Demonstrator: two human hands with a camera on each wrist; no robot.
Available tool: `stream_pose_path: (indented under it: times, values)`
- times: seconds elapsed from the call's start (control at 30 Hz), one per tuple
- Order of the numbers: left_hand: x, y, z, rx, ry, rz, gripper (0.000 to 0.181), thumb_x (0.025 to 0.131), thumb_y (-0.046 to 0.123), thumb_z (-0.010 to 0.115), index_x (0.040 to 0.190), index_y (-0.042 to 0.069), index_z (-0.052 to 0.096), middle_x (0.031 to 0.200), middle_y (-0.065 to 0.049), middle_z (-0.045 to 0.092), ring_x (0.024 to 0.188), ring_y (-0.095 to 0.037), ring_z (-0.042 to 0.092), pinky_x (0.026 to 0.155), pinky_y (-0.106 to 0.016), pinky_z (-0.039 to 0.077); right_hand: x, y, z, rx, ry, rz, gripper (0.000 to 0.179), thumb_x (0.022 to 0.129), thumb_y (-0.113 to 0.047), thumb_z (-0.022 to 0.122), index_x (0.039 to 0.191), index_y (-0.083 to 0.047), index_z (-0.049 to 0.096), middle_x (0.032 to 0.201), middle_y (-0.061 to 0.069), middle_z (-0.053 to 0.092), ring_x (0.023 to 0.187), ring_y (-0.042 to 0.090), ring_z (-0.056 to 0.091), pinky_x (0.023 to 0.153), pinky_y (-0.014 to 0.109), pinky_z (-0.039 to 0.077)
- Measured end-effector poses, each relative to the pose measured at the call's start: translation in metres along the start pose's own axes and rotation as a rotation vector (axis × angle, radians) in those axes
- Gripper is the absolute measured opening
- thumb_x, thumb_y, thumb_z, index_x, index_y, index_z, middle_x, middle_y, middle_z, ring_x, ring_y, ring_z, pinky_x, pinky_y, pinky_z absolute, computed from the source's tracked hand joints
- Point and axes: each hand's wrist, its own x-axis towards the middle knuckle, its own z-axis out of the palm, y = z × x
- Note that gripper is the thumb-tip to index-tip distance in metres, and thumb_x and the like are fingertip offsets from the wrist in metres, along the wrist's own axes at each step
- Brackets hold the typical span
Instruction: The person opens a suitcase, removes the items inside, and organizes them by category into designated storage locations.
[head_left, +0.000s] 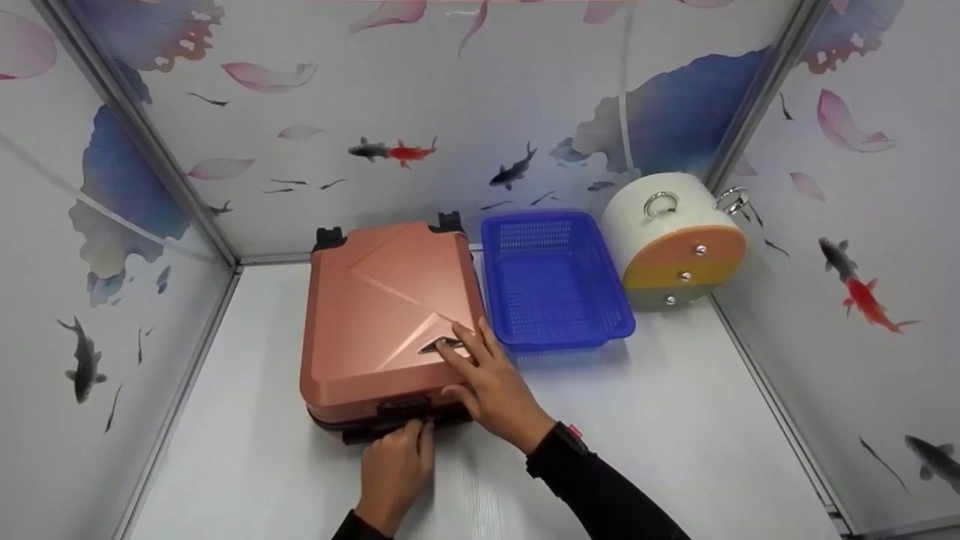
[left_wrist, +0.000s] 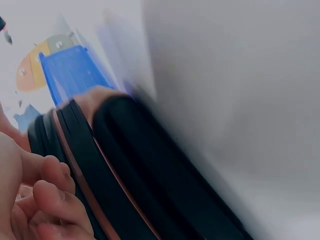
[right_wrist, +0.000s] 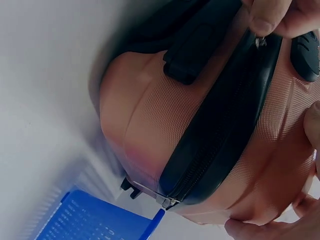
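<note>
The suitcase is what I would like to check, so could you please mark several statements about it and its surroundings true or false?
1. The suitcase lies flat on the white table. True.
2. In the head view, the blue basket stands left of the suitcase. False: it stands on the right.
3. The right hand rests on the suitcase's upper shell. True.
4. The left hand hangs clear of the suitcase. False: its fingers pinch the zipper pull.
5. The white drum-shaped box shows two knobs on its front. False: it shows three.
6. The suitcase's black wheels are at its end nearer the back wall. True.
</note>
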Motion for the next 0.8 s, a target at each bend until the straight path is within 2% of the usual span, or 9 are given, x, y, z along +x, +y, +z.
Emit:
stream_pose_path:
  times: [0.2, 0.47, 0.63, 0.8]
  values:
    - [-0.005, -0.029, -0.016, 0.024, -0.02, -0.044, 0.033, 0.1, 0.021, 0.078, 0.074, 0.018, 0.059, 0.059, 0.01, 0.043, 0.052, -0.005, 0.033, 0.05, -0.025, 0.028, 0.002, -0.001, -0.003, 0.018, 0.003, -0.022, 0.067, 0.107, -0.046, 0.067, 0.169, -0.03, 0.047, 0.181, 0.007, 0.036, 0.165, 0.06, 0.026, 0.122, 0.074, 0.042]
    - [-0.018, -0.067, -0.029, 0.074, 0.019, -0.103, 0.039, 0.098, 0.014, 0.076, 0.067, 0.018, 0.052, 0.053, 0.008, 0.037, 0.047, -0.006, 0.028, 0.047, -0.026, 0.023, -0.003, 0.0, -0.006, 0.017, -0.009, -0.027, 0.062, 0.109, -0.043, 0.067, 0.167, -0.029, 0.05, 0.18, 0.006, 0.038, 0.165, 0.057, 0.029, 0.122, 0.071, 0.044]
    - [-0.022, -0.094, -0.038, 0.077, 0.056, -0.132, 0.034, 0.096, 0.013, 0.077, 0.068, 0.015, 0.059, 0.054, 0.007, 0.044, 0.048, -0.007, 0.029, 0.047, -0.026, 0.025, -0.003, 0.0, -0.007, 0.011, -0.002, -0.012, 0.063, 0.107, -0.044, 0.07, 0.166, -0.029, 0.052, 0.179, 0.006, 0.041, 0.164, 0.058, 0.031, 0.12, 0.072, 0.046]
    - [-0.02, -0.116, -0.052, 0.078, 0.086, -0.177, 0.031, 0.095, 0.012, 0.08, 0.069, 0.014, 0.063, 0.055, 0.006, 0.048, 0.047, -0.007, 0.033, 0.047, -0.025, 0.028, 0.001, 0.0, -0.008, 0.011, -0.004, -0.006, 0.061, 0.108, -0.045, 0.067, 0.166, -0.029, 0.053, 0.178, 0.006, 0.041, 0.165, 0.056, 0.03, 0.12, 0.07, 0.047]
